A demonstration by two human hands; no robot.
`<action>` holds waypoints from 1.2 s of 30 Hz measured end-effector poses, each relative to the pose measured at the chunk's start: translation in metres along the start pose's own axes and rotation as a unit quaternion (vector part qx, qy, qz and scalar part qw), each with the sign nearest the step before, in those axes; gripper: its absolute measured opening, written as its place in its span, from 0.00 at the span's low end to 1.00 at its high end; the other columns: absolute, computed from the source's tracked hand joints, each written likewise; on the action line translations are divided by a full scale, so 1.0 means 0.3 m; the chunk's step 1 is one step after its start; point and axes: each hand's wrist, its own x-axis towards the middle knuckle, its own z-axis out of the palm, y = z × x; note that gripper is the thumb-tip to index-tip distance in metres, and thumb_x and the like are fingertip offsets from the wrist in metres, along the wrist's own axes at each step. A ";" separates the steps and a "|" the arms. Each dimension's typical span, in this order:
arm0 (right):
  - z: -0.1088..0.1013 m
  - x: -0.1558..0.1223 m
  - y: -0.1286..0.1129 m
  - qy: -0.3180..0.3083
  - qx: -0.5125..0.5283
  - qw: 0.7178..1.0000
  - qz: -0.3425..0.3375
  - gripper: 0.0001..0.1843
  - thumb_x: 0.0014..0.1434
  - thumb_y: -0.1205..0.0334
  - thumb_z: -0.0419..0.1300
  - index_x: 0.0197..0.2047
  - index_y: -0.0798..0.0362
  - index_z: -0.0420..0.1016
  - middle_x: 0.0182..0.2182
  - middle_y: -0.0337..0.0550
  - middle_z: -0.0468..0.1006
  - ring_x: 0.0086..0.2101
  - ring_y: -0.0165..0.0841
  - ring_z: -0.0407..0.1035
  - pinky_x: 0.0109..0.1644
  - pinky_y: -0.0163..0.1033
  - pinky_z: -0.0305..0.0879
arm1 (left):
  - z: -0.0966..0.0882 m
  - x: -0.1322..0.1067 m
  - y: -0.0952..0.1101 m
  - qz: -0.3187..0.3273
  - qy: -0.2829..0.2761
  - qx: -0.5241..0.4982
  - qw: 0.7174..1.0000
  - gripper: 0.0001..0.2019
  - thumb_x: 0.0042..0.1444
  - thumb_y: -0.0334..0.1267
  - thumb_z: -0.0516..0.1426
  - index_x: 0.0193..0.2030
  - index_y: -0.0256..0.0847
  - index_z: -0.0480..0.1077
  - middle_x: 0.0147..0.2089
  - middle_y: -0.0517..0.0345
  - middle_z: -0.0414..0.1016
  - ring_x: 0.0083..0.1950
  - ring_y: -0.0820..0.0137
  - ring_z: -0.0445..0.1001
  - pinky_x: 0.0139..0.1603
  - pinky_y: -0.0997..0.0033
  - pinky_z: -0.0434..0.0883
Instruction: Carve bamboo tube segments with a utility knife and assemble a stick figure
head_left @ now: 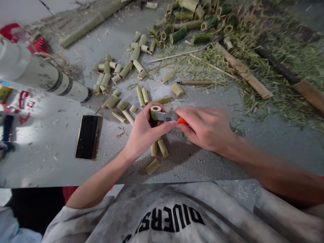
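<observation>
My left hand (145,128) is closed around a short green bamboo piece (153,116), its pale cut ring facing up. In my right hand (206,126) is an orange-handled utility knife (182,120), gripped near the front of the handle. The knife's blade reaches left and lies against the side of the bamboo piece. My left thumb stretches along below the blade toward the handle. Just under my hands lie cut bamboo pieces (163,147), and others rest beyond my left hand. Fingers hide the lower part of the held piece.
A phone (86,137) lies at the left, near a tall white patterned bottle (58,81). Several bamboo tubes (187,20) are heaped at the back. Green shavings (278,67) cover the right, around a wooden-handled blade (310,94). A thin wooden-handled tool (197,82) lies ahead.
</observation>
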 end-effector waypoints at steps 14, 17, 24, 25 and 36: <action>0.003 0.001 0.025 -0.064 0.034 0.997 -0.012 0.15 0.82 0.56 0.55 0.52 0.54 0.81 0.38 0.42 0.86 0.34 0.33 0.76 0.35 0.42 0.55 | 0.002 0.002 0.003 -0.012 -0.008 -0.039 0.999 0.24 0.54 0.35 0.75 0.56 0.44 0.77 0.42 0.61 0.76 0.38 0.74 0.72 0.39 0.75 0.75; 0.004 0.003 0.023 -0.075 0.034 0.997 -0.013 0.16 0.83 0.55 0.54 0.51 0.53 0.81 0.37 0.42 0.86 0.34 0.33 0.75 0.35 0.42 0.55 | 0.003 0.002 0.003 -0.013 -0.003 -0.033 0.999 0.29 0.52 0.33 0.76 0.60 0.46 0.77 0.40 0.63 0.73 0.37 0.74 0.71 0.36 0.76 0.73; 0.007 0.002 0.028 -0.068 0.038 0.996 -0.029 0.14 0.82 0.59 0.55 0.52 0.55 0.81 0.39 0.46 0.87 0.34 0.34 0.76 0.35 0.42 0.55 | 0.001 0.000 -0.002 -0.015 -0.021 -0.030 0.999 0.28 0.51 0.32 0.76 0.58 0.47 0.76 0.40 0.62 0.71 0.36 0.74 0.70 0.35 0.75 0.71; 0.007 0.001 0.029 -0.068 0.038 0.997 -0.030 0.14 0.82 0.59 0.54 0.52 0.55 0.81 0.40 0.46 0.87 0.34 0.34 0.76 0.35 0.41 0.55 | 0.000 -0.001 -0.003 -0.017 -0.029 -0.027 0.999 0.27 0.53 0.33 0.76 0.57 0.47 0.76 0.41 0.62 0.71 0.36 0.74 0.71 0.35 0.75 0.71; -0.002 0.003 0.027 -0.059 0.013 0.998 -0.022 0.18 0.84 0.52 0.53 0.53 0.53 0.81 0.36 0.41 0.85 0.33 0.32 0.75 0.36 0.42 0.57 | -0.011 0.004 -0.019 0.042 -0.042 0.035 0.998 0.13 0.63 0.40 0.71 0.47 0.46 0.72 0.42 0.60 0.69 0.39 0.70 0.65 0.39 0.71 0.67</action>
